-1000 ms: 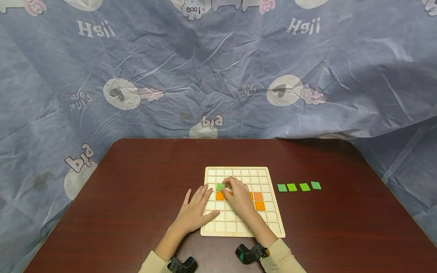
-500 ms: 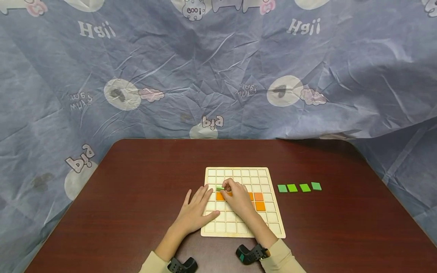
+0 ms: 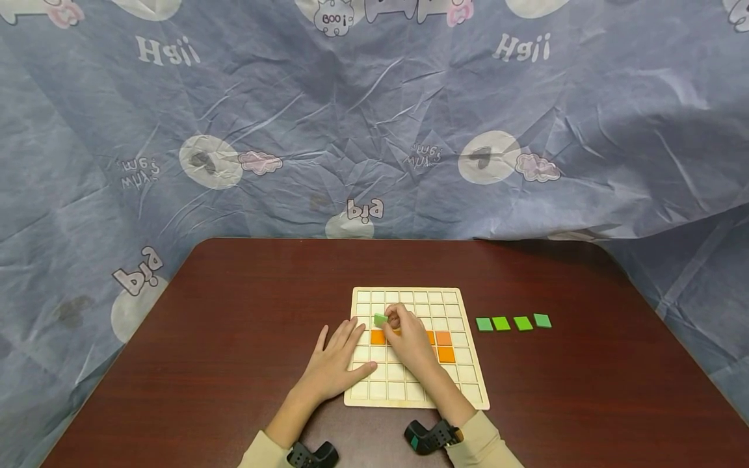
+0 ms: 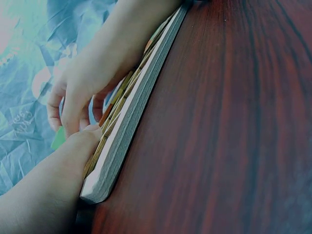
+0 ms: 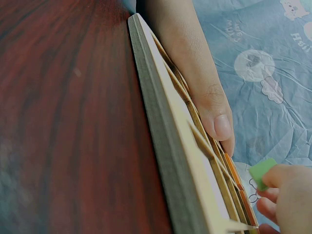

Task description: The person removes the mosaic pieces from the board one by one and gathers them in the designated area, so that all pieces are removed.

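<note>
A square green tile (image 3: 380, 320) is pinched between the thumb and fingers of my right hand (image 3: 412, 341), tilted just above the grid board (image 3: 386, 390). In the right wrist view the green tile (image 5: 262, 172) stands clear of the board, past its orange tiles. My left hand (image 3: 336, 364) lies flat with spread fingers on the board's left edge, thumb over the lower cells. Several orange tiles (image 3: 446, 354) sit in the board's cells, some of them hidden under my right hand. In the left wrist view, the right hand (image 4: 87, 83) reaches over the board.
To the right of the board, a row of several loose green tiles (image 3: 501, 323) lies on the dark red-brown table (image 3: 263, 292). A blue printed cloth (image 3: 351, 130) hangs behind the table. Each wrist wears a black camera mount (image 3: 432, 437).
In my right fingers the green tile has turned: flat face showing at first, then edge-on, now tilted with its face visible again. Its position shifted only slightly. My left hand stays in place.
</note>
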`<state>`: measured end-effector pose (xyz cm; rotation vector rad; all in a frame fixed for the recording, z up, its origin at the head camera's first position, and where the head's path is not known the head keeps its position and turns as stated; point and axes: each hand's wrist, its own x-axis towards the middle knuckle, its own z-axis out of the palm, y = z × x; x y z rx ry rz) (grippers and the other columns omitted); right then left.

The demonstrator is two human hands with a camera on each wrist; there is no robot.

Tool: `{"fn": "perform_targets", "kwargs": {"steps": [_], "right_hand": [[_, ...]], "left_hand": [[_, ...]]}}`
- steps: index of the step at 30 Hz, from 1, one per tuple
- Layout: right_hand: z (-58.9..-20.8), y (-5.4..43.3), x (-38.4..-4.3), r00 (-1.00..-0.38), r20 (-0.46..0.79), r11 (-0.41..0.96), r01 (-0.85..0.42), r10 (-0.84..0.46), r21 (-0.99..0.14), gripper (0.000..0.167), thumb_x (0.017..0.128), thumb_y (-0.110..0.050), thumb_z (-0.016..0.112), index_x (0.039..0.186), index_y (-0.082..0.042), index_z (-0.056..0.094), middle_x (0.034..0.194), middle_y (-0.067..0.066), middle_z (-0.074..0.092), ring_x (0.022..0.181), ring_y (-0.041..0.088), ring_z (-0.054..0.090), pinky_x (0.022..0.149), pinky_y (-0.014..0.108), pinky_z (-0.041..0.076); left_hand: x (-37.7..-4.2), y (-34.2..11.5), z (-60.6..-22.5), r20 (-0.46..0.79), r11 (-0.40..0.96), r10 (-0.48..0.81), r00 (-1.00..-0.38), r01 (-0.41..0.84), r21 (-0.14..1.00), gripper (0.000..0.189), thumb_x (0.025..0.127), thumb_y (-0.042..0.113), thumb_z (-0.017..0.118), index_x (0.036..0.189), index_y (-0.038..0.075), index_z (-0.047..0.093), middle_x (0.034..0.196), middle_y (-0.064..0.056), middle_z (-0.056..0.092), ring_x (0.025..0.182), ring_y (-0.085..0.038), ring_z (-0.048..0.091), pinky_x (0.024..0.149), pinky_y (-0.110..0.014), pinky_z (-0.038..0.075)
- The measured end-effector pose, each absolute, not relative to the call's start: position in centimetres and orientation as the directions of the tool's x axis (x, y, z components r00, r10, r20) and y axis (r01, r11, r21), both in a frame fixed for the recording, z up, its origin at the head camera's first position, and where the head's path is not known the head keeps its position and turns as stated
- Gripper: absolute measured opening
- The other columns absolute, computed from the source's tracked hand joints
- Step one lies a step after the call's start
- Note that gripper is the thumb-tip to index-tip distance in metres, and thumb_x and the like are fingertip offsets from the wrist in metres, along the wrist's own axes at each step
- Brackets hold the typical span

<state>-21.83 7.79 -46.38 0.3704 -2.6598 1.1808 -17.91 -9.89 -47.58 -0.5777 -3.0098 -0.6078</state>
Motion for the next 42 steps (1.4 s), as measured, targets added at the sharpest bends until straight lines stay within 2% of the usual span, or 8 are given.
{"fn": "perform_targets", "kwargs": {"steps": [7, 20, 24, 28, 31, 36, 42], "right_hand": [[-46.3, 7.8, -21.8, -0.966, 0.255, 0.496, -0.239, -0.038, -0.834, 0.017, 0.091, -0.018, 0.053, 0.108, -0.015, 0.054, 0.094, 0.0, 0.057, 0.08, 0.01, 0.057, 0.072, 0.024, 0.05], [-46.0, 7.6, -21.7, -0.97, 0.242, 0.381, -0.211, 0.036, -0.9, 0.016, 0.09, -0.018, 0.052, 0.105, -0.014, 0.056, 0.091, 0.002, 0.058, 0.073, 0.011, 0.058, 0.063, 0.021, 0.048], [-45.6, 7.6, -21.7, -0.974, 0.223, 0.333, -0.196, 0.044, -0.922, 0.014, 0.089, -0.016, 0.054, 0.102, -0.012, 0.055, 0.09, 0.005, 0.059, 0.072, 0.014, 0.06, 0.06, 0.02, 0.047], [-45.0, 7.9, -21.8, -0.972, 0.228, 0.291, -0.204, 0.051, -0.935, 0.013, 0.088, -0.014, 0.055, 0.1, -0.011, 0.053, 0.089, 0.006, 0.059, 0.073, 0.024, 0.063, 0.056, 0.019, 0.046], [-44.3, 8.5, -21.8, -0.969, 0.242, 0.277, -0.218, 0.054, -0.936, 0.013, 0.088, -0.012, 0.055, 0.101, -0.009, 0.053, 0.088, 0.009, 0.06, 0.074, 0.029, 0.065, 0.052, 0.018, 0.044], [-43.1, 10.7, -22.0, -0.965, 0.246, 0.302, -0.21, 0.086, -0.93, 0.013, 0.089, -0.011, 0.054, 0.101, -0.009, 0.052, 0.085, 0.015, 0.063, 0.073, 0.031, 0.064, 0.05, 0.018, 0.04], [-42.7, 15.4, -22.4, -0.932, 0.312, 0.393, -0.222, 0.183, -0.892, 0.016, 0.089, -0.015, 0.055, 0.103, -0.009, 0.054, 0.085, 0.006, 0.062, 0.075, 0.025, 0.065, 0.057, 0.015, 0.044]], "left_hand": [[-17.8, -10.0, -47.5, 0.08, 0.854, 0.35, -0.933, 0.353, 0.382, 0.079, 0.084, 0.066, 0.038, 0.145, 0.019, 0.025, 0.153, 0.0, 0.017, 0.141, -0.018, 0.017, 0.112, -0.05, 0.001], [-17.7, -10.2, -47.7, 0.069, 0.86, 0.341, -0.938, 0.341, 0.379, 0.079, 0.083, 0.067, 0.038, 0.145, 0.019, 0.024, 0.153, 0.0, 0.016, 0.141, -0.018, 0.017, 0.112, -0.05, 0.001], [-17.7, -10.2, -47.7, 0.068, 0.858, 0.345, -0.936, 0.344, 0.382, 0.079, 0.083, 0.066, 0.039, 0.145, 0.019, 0.024, 0.153, 0.0, 0.017, 0.141, -0.018, 0.018, 0.112, -0.05, 0.002], [-17.8, -10.2, -47.6, 0.069, 0.857, 0.343, -0.937, 0.342, 0.386, 0.079, 0.083, 0.067, 0.039, 0.145, 0.02, 0.024, 0.153, 0.0, 0.017, 0.141, -0.017, 0.017, 0.112, -0.05, 0.002], [-17.9, -10.1, -47.6, 0.073, 0.854, 0.344, -0.936, 0.344, 0.39, 0.079, 0.083, 0.067, 0.038, 0.145, 0.019, 0.024, 0.153, 0.0, 0.016, 0.141, -0.017, 0.017, 0.112, -0.05, 0.001], [-18.1, -10.1, -47.6, 0.08, 0.851, 0.351, -0.933, 0.354, 0.388, 0.079, 0.083, 0.067, 0.038, 0.145, 0.02, 0.023, 0.153, 0.0, 0.016, 0.141, -0.018, 0.016, 0.112, -0.05, 0.001], [-18.1, -10.1, -47.7, 0.077, 0.847, 0.359, -0.93, 0.359, 0.393, 0.079, 0.084, 0.067, 0.037, 0.146, 0.021, 0.021, 0.154, 0.001, 0.015, 0.141, -0.017, 0.016, 0.112, -0.05, 0.0]]}}
